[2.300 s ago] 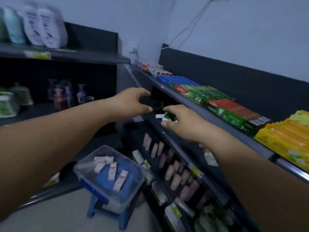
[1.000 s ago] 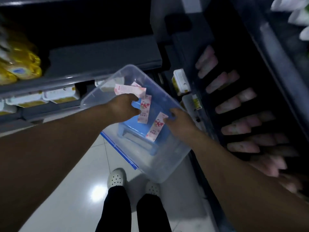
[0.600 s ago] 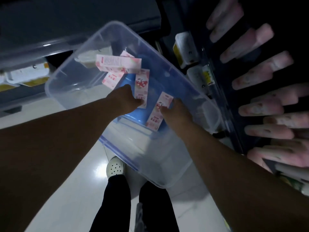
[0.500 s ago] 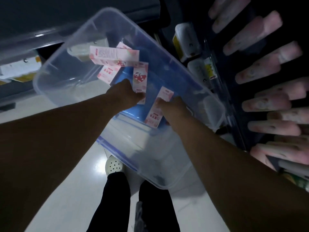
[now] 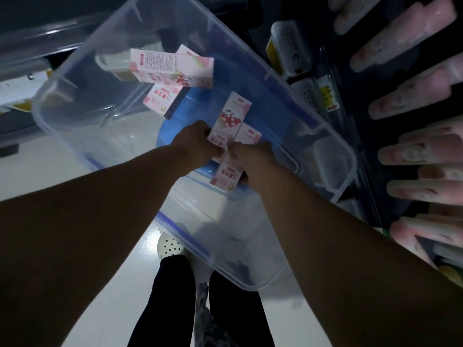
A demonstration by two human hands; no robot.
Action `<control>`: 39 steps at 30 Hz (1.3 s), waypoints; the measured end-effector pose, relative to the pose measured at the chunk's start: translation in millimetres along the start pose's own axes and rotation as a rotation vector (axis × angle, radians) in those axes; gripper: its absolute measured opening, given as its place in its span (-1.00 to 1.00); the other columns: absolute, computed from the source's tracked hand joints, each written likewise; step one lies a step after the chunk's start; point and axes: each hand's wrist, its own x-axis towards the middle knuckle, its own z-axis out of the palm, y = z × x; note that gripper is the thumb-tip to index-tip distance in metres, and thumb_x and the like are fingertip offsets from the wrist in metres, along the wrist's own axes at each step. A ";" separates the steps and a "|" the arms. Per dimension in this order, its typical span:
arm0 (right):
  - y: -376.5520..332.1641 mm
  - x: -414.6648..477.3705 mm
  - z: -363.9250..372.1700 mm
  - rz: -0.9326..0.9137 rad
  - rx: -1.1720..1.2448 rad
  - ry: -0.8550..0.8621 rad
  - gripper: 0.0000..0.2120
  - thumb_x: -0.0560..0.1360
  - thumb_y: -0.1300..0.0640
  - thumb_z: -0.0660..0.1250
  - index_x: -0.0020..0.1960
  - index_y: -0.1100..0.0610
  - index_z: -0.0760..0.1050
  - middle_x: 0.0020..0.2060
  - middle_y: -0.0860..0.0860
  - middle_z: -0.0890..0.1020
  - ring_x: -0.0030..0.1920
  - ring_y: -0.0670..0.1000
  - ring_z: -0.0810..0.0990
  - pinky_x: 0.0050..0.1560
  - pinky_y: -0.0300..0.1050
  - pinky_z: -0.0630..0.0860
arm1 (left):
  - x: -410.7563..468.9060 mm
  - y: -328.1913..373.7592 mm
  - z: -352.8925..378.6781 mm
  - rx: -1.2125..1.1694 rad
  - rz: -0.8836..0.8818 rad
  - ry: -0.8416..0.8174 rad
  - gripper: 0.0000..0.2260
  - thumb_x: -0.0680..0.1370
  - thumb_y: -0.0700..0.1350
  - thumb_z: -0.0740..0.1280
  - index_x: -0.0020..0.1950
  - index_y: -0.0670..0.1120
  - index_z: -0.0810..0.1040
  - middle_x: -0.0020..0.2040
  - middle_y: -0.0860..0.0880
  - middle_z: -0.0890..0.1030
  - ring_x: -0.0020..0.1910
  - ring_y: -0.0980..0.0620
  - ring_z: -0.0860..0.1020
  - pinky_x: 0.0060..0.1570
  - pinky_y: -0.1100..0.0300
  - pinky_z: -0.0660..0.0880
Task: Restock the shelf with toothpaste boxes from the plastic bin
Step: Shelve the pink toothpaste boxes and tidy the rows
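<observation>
A clear plastic bin (image 5: 323,136) sits on a blue stool (image 5: 200,106) below me. Inside it, my left hand (image 5: 198,144) grips a pink toothpaste box (image 5: 231,116) by its near end. Beside it my right hand (image 5: 253,156) grips a second pink toothpaste box (image 5: 226,175). The two boxes lie side by side and touch. Two more pink boxes (image 5: 172,68) lie stacked at the far side of the bin. The shelf (image 5: 355,101) stands to the right, with rows of pink tubes (image 5: 411,88).
White and yellow packs (image 5: 288,48) stand on the low shelf just past the bin's right rim. Another dark shelf (image 5: 22,78) runs along the upper left. My legs and a white shoe (image 5: 170,246) stand on the pale floor under the bin's near edge.
From the upper shelf I bent down and reached both hands into the bin. In the last half second the hands closed round the two near boxes and drew them together.
</observation>
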 end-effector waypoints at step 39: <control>-153.1 -462.4 -225.7 -0.456 0.907 -0.457 -0.67 0.55 0.19 0.21 0.26 0.31 0.48 -0.02 0.23 0.68 -0.10 0.17 0.68 -0.23 -0.02 0.67 | -446.6 288.6 -157.3 -0.444 0.543 0.258 -0.85 0.54 -0.20 0.34 0.09 -0.11 0.46 -0.06 -0.15 0.66 -0.15 -0.04 0.62 -0.22 0.10 0.57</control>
